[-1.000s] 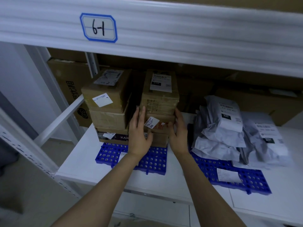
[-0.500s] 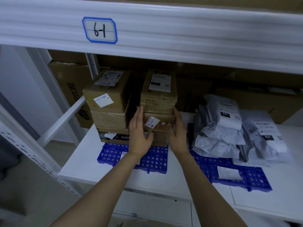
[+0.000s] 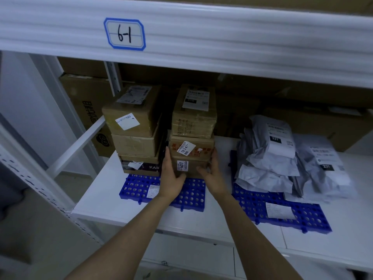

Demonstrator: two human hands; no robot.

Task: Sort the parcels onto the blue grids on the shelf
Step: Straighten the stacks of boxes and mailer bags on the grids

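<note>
Parcel between left hand and right hand on blue grid

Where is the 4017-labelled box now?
Head view, centre: the 4017 box sits lowest in the right-hand stack on the left blue grid, between left hand and right hand.
</note>
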